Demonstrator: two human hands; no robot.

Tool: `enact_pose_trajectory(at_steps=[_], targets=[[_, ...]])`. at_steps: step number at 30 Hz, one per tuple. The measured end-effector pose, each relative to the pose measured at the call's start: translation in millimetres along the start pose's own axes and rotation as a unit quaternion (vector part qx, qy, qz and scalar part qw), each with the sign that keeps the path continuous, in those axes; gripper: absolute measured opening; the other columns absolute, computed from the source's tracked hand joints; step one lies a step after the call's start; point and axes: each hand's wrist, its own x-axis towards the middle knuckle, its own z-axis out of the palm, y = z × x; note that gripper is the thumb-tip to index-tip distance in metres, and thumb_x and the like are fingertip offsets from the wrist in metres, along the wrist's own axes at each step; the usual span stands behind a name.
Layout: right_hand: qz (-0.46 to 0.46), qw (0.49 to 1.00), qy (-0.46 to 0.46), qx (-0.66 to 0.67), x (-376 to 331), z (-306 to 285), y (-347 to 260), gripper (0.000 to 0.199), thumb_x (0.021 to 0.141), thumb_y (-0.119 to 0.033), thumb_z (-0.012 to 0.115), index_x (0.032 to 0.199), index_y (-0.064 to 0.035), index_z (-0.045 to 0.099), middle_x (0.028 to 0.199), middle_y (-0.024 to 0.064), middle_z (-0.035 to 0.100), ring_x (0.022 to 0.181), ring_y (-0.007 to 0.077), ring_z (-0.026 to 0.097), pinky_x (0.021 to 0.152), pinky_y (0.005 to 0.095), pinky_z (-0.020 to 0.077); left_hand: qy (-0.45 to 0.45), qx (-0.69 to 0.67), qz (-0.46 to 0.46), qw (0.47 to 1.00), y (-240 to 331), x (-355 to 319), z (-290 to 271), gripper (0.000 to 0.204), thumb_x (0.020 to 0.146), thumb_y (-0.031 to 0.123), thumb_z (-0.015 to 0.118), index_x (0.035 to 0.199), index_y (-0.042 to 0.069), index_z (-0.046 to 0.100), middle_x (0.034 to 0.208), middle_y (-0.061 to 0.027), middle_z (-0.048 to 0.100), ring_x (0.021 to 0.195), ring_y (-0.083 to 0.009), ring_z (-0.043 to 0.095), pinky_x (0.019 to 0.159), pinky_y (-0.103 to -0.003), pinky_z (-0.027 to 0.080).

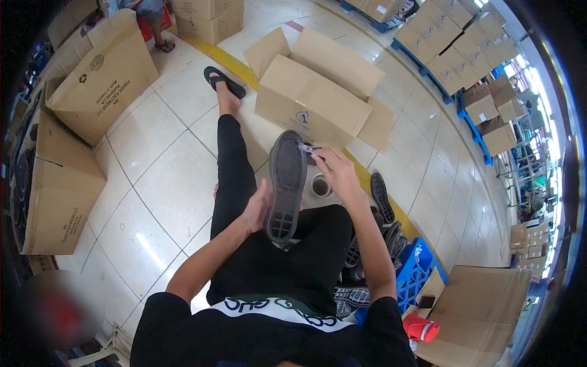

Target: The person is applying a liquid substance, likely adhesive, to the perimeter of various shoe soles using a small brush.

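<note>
Upright in front of my lap is a dark grey shoe sole [287,177], its hollow, grid-ribbed side facing me. My left hand [258,207] is closed on its lower left edge, with some fingers hidden behind it. My right hand [335,171] pinches a small brush-like tool [307,148] whose pale tip touches the sole's upper right rim; its exact kind is too small to tell. Just below that hand, a small round cup [321,186] has something brownish inside.
An open cardboard box [312,101] stands ahead. Another sole [382,197] lies right, near piled soles [351,296] and a blue plastic crate [419,269]. A red cup [420,328] sits beside a phone [426,301]. Large cartons [64,183] line the left; loaded pallets [437,49] stand far right.
</note>
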Motion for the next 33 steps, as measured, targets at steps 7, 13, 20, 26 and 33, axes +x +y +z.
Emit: enact_pose_trajectory(at_steps=[7,13,20,26,33], targets=[[-0.067,0.993,-0.047,-0.090,15,22,24,0.014,0.087,-0.012,0.062,0.098,-0.0031,0.062,0.107,0.0110,0.063,0.093,0.0291,0.062,0.076,0.0365,0.0521,-0.015,0.092,-0.007,0.996,-10,1,-11,0.079,0.094,0.064,0.011,0.143,0.005,0.030,0.133,-0.0193,0.050,0.118,-0.0315,0.054,0.103,-0.042,0.041],[-0.133,0.942,-0.072,-0.298,9,23,28,0.017,0.079,-0.014,0.064,0.093,-0.0056,0.058,0.088,0.0076,0.055,0.086,0.0223,0.061,0.070,0.0348,0.0530,-0.013,0.111,-0.001,0.994,-11,2,-12,0.079,0.094,0.064,0.012,0.144,0.006,0.030,0.132,-0.0173,0.051,0.117,-0.0297,0.054,0.104,-0.042,0.040],[-0.046,0.932,-0.125,-0.338,-28,46,23,0.017,0.078,-0.018,0.066,0.088,-0.0074,0.057,0.083,0.0083,0.054,0.083,0.0249,0.058,0.070,0.0360,0.0487,0.021,0.110,-0.002,0.994,-16,4,-25,0.077,0.094,0.065,0.016,0.145,0.009,0.029,0.134,-0.0139,0.049,0.118,-0.0262,0.053,0.103,-0.041,0.041],[-0.116,0.935,-0.153,-0.298,-63,41,3,0.023,0.077,-0.020,0.064,0.094,-0.0044,0.060,0.080,0.0063,0.057,0.081,0.0218,0.059,0.068,0.0333,0.0491,0.054,0.068,0.027,0.996,-8,-3,-14,0.074,0.096,0.063,0.023,0.141,0.006,0.035,0.132,-0.0114,0.050,0.118,-0.0263,0.051,0.103,-0.040,0.039],[-0.130,0.931,-0.269,-0.209,-89,22,-31,0.021,0.079,-0.019,0.063,0.095,-0.0054,0.060,0.080,0.0067,0.057,0.080,0.0224,0.060,0.069,0.0335,0.0493,0.091,0.062,0.045,0.993,-9,2,-18,0.069,0.097,0.059,0.025,0.140,0.006,0.036,0.133,-0.0110,0.048,0.123,-0.0244,0.046,0.105,-0.040,0.036]])
